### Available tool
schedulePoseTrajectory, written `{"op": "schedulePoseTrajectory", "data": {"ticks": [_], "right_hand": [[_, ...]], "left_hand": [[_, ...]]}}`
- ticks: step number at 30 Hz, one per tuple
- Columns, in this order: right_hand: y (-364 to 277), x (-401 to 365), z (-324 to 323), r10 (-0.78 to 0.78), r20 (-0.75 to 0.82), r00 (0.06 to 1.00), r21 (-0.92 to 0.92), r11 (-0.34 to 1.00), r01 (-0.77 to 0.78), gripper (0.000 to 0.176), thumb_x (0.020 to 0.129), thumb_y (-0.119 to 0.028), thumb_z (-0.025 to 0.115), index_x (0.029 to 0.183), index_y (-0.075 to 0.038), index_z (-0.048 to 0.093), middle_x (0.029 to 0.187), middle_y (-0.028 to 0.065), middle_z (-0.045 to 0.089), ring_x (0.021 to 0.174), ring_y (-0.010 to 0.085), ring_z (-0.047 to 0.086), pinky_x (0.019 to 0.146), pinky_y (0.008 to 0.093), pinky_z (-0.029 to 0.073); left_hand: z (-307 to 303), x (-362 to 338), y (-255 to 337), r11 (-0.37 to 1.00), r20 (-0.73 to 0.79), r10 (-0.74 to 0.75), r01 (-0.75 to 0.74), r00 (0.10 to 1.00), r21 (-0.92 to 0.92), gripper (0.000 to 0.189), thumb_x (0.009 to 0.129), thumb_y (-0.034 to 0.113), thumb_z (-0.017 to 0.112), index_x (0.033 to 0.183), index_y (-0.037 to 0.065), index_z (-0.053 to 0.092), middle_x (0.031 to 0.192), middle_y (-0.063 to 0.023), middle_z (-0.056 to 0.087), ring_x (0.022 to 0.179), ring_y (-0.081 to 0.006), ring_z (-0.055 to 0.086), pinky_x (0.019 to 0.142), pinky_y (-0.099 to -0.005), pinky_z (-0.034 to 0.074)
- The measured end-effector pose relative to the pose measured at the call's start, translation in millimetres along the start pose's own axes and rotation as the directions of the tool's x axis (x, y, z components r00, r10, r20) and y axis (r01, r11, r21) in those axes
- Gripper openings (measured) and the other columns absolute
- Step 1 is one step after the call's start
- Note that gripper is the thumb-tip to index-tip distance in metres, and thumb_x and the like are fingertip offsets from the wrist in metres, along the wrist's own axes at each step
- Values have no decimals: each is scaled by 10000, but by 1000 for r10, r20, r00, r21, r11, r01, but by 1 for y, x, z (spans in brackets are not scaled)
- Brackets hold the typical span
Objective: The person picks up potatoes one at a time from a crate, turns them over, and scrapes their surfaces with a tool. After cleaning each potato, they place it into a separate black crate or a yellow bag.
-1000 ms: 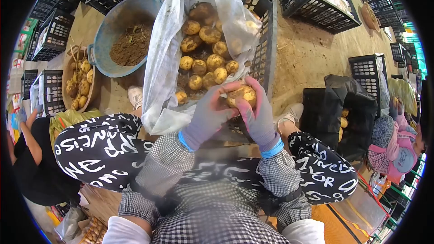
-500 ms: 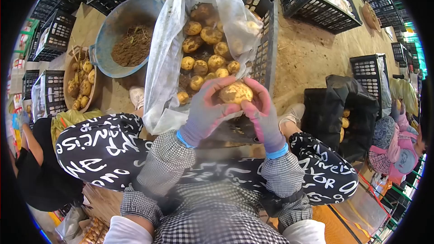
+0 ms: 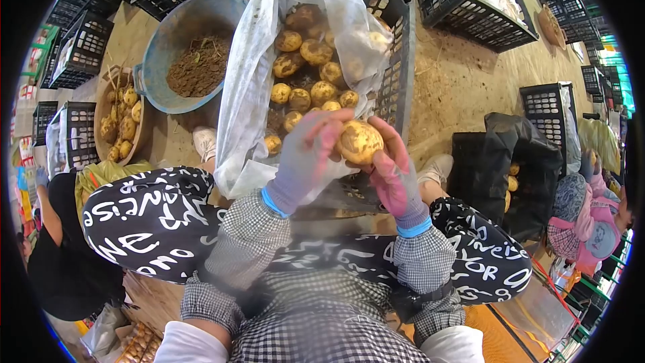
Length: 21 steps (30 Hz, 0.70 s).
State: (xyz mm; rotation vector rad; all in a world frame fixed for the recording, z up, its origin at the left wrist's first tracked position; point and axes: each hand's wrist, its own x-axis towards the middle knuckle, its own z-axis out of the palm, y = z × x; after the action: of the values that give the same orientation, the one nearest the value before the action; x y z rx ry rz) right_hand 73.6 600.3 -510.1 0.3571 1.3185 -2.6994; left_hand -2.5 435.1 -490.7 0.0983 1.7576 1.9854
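Note:
A yellow potato (image 3: 361, 142) with brown soil patches is held between both gloved hands, above the near end of a black crate (image 3: 396, 60). My right hand (image 3: 396, 178) grips it from the right, thumb on the near side and fingers curled round the far side. At its left, my left hand (image 3: 302, 158) has its fingers bent against the potato; they are partly blurred. Both gloves are grey with pink palms. Under the hands, the crate is lined with a white translucent sheet (image 3: 245, 101) and contains several soil-marked potatoes (image 3: 316, 52).
Left of the crate stands a blue tub (image 3: 144, 87) of soil, beside a basket (image 3: 139, 138) of small potatoes. At right lies a black bag (image 3: 474, 161) with potatoes in it. More black crates (image 3: 463, 10) stand around. Other people sit at both sides.
The potato has turned and shifted slightly right and nearer upright in my hands. My left hand's fingers have moved along its left side.

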Motion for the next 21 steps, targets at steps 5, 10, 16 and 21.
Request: {"op": "schedulePoseTrajectory", "data": {"ticks": [5,10,16,21], "right_hand": [[-12,-2,8,87,54,995,-37,996,-86,634,942,-282,646,1448,-25,364,1340,119,521,1175,216,559,886,324,515],[-9,-9,5,103,71,992,-122,988,-93,697,957,-362,622,1458,29,336,1392,136,476,1270,214,494,1070,357,397],[-11,-6,1,-86,77,993,-224,969,102,733,909,-285,693,1473,14,332,1432,114,454,1317,206,440,1076,358,392],[-24,5,10,-38,35,999,-356,933,48,635,885,-32,670,1446,-16,374,1347,83,509,1216,185,526,1039,349,437]], "left_hand": [[-1,-3,-15,733,214,354,-412,910,541,442,1001,353,560,1258,-6,576,1113,-96,631,950,-214,648,814,-335,522],[-8,3,-32,986,123,153,-159,981,45,433,1014,330,538,1315,19,523,993,-73,656,926,-166,649,778,-286,524],[-13,8,-18,963,200,-183,217,962,-160,446,978,301,604,1339,51,524,1101,-75,636,953,-109,635,746,-227,508],[-4,2,-20,794,271,343,-431,900,429,704,911,521,627,1398,35,482,1323,-149,549,1248,-295,507,1062,-411,382]]}}
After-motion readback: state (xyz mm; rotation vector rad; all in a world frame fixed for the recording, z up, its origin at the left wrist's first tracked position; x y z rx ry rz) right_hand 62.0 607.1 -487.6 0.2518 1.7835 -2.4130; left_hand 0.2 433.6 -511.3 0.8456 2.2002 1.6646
